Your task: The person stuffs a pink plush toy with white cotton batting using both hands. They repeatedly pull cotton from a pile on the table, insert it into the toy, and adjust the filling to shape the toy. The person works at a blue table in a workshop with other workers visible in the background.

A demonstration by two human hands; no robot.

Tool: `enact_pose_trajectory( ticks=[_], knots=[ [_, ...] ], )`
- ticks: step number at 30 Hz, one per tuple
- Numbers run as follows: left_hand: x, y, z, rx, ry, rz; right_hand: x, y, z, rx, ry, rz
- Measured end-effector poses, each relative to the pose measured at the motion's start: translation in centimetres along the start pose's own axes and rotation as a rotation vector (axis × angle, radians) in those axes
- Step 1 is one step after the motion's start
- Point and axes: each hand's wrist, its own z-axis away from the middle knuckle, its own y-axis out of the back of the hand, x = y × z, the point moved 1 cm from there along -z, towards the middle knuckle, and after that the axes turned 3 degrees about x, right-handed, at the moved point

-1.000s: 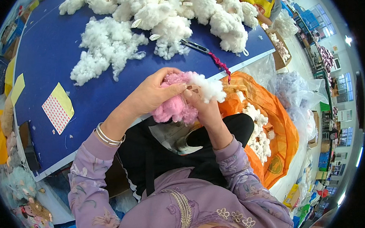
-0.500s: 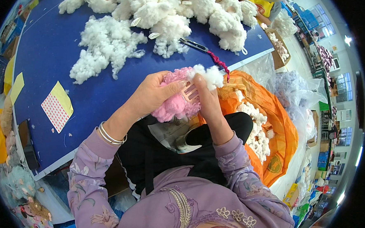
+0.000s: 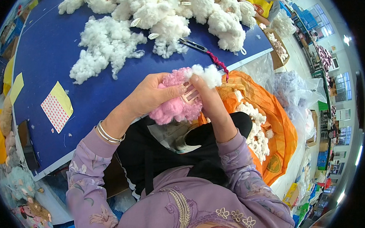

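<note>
Above my lap, near the table's front edge, I hold a curly pink plush piece [image 3: 177,108] between both hands. My left hand [image 3: 158,91] grips it from the left, thumb lying across the front. My right hand [image 3: 208,97] grips the right side, thumb pointing up. Between the thumbs shows a pale pink slotted or banded part [image 3: 191,94]; its exact kind is unclear. A tuft of white stuffing [image 3: 207,75] sits at the top of the plush piece, by my right thumb. The fingers behind the piece are partly hidden.
Loose stuffing [image 3: 104,48] and a heap of fluffy white plush pieces [image 3: 156,12] lie on the blue table [image 3: 37,97]. Thread snips [image 3: 193,44] with a magenta-wrapped handle lie nearby. A sticker sheet [image 3: 57,107] is at left. An orange sack [image 3: 280,129] of white pieces stands right; a co-worker [image 3: 263,4] sits beyond.
Both hands and the pink plush piece have shifted very slightly; the piece looks a little tilted. My grip on it stays much the same.
</note>
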Motion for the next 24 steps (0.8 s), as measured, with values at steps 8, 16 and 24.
enact_pose_trajectory(
  ticks=[8,16,24],
  knots=[
    [0.1,-0.3,0.1,-0.032,-0.032,0.085,0.6,-0.5,-0.1,0.003,-0.143,-0.285],
    [-0.6,-0.1,-0.1,-0.054,-0.044,0.17,0.6,-0.7,0.0,-0.001,-0.094,-0.268],
    [-0.3,0.0,-0.2,-0.011,-0.028,0.159,0.1,-0.3,-0.6,0.076,-0.07,-0.128]
  ],
)
